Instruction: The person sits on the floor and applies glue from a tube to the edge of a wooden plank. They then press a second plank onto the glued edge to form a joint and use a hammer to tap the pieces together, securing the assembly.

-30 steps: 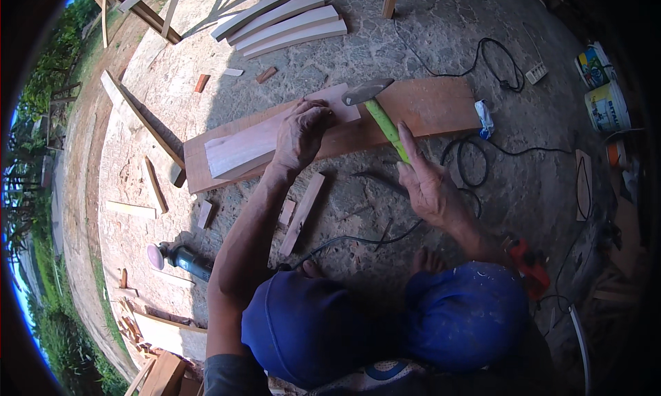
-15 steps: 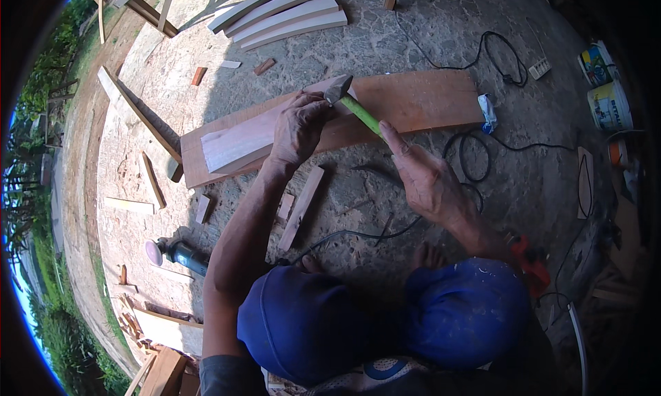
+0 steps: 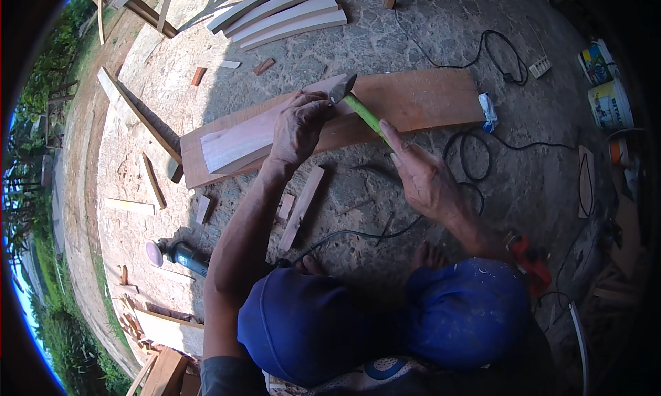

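Observation:
A wide brown plank lies across the ground in front of me, with a narrower pale piece of wood on top of its left half. My left hand rests on the pale piece near its right end. Its thumb and fingers are pinched together; whatever is between them is too small to make out. My right hand grips a hammer by its green handle, index finger or thumb laid along it. The dark metal head is right beside my left fingertips, over the wood.
Curved pale wood pieces lie at the far side. A power tool with a round pad is at my left, its black cord running past my feet. Offcuts are scattered nearby. Buckets and a red tool are at right.
The hammer head has shifted very slightly to the right, and my right hand has moved a little with it. My left hand stays in place on the wood.

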A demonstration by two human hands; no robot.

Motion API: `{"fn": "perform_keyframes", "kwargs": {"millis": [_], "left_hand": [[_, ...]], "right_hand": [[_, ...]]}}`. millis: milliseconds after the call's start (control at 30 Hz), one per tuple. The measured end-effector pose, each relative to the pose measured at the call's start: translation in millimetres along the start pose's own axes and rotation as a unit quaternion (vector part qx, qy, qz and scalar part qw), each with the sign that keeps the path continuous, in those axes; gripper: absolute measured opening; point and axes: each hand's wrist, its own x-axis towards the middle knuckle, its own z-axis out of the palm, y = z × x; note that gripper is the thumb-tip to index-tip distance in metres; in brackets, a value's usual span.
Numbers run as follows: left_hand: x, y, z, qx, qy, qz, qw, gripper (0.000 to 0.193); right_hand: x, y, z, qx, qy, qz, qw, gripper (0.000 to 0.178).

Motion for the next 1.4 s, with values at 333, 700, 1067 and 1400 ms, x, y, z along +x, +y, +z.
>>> {"fn": "perform_keyframes", "kwargs": {"millis": [333,700,1067,1400], "left_hand": [[-1.1,-0.5,0.8,0.007,-0.007,-0.023,1.0,0.011],[-1.0,1.5,-1.6,0.014,-0.01,-0.009,1.0,0.012],[-0.5,3.8,-1.4,0.023,0.0,0.01,1.0,0.014],[-3.7,4.9,-0.9,0.013,-0.003,0.002,1.0,0.016]], "right_hand": [[5.6,-11.2,-8.5,-0.047,-0.015,-0.007,0.999,0.059],[6.0,-15.1,-13.3,-0.062,-0.035,0.009,0.997,0.065],[4.1,3.6,2.7,-0.045,-0.01,-0.019,0.999,0.065],[9.7,-1.2,0.6,-0.109,-0.06,0.018,0.992,0.068]]}}
